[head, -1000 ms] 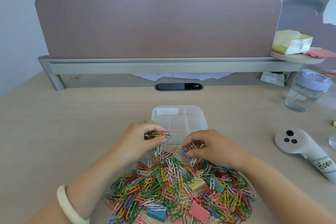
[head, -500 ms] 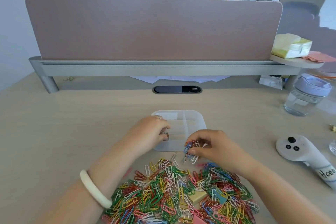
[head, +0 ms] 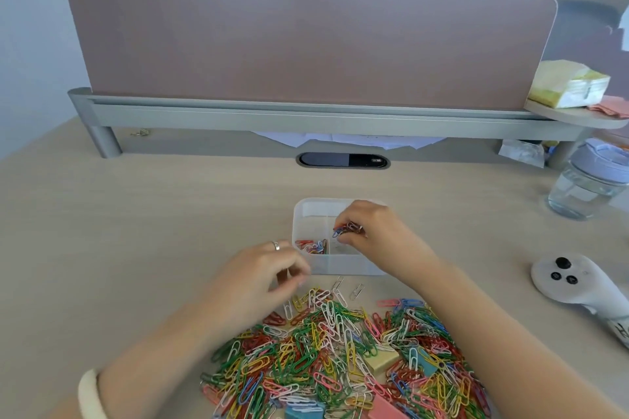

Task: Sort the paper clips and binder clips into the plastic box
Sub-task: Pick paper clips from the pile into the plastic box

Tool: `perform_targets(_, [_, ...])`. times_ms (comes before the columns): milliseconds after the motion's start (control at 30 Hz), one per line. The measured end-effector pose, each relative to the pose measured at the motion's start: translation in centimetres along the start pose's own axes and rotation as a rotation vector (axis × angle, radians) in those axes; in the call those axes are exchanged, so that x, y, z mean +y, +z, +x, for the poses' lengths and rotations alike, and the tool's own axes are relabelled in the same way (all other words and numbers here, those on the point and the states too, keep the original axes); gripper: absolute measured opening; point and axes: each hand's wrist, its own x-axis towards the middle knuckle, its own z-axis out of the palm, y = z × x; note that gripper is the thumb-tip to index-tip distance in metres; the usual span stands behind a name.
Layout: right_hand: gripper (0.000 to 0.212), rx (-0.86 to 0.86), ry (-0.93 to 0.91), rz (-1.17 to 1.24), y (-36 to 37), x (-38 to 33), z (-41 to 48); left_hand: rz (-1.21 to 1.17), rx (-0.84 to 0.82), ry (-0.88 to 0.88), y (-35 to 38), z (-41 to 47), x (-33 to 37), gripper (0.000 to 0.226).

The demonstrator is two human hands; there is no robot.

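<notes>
Right hand (head: 369, 231) over the plastic box (head: 335, 267), fingers pinched shut on a small bunch of paper clips (head: 348, 228), held above the box's right-side compartments; which compartment exactly, cannot tell. Left hand (head: 262, 277) just beside the box's near-left corner, above the far edge of the pile; fingers curled loosely, blurred, cannot tell if it holds anything; ring on one finger; pale bracelet (head: 91, 393) on that wrist. Box clear, divided, sitting on the surface (head: 136, 231); a few coloured clips (head: 312, 246) lying in its near-left compartment. Big loose pile of paper clips (head: 333, 354) near the camera, mixed green, red, yellow, white, blue, pink; binder clips in it: yellow one (head: 383, 359), blue one (head: 427, 364), pink one (head: 386, 406) at the bottom edge. Two stray silver clips lying between pile and box. White controller (head: 575, 282) on the surface to the right, well apart; lidded glass jar (head: 587, 180) further back right.
</notes>
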Motion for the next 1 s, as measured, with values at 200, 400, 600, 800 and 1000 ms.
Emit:
perform_targets(200, [0.024, -0.183, -0.048, -0.197, 0.2, -0.4, -0.1, -0.018, -0.2, -0.031, -0.1, -0.6, -1.2, 0.022])
perform_targets(400, [0.019, -0.024, -0.092, 0.009, -1.7, -0.9, -2.9, 0.045, -0.418, -0.052, 0.4, -0.9, -0.5, 0.072])
perform_targets(600, [0.078, -0.417, -0.099, -0.108, 0.2, -2.0, -7.0, 0.187, -0.417, -0.034, 1.2, -1.1, 0.4, 0.088])
perform_targets(800, [0.063, -0.35, -0.093, -0.078, 2.4, -2.2, -6.8, 0.122, -0.364, -0.066, 1.2, -1.1, 0.0, 0.05])
perform_targets(1000, [0.04, -0.304, -0.059, -0.074, 2.5, -2.2, -6.5, 0.077, -0.313, -0.089, 1.5, -0.9, 0.0, 0.036])
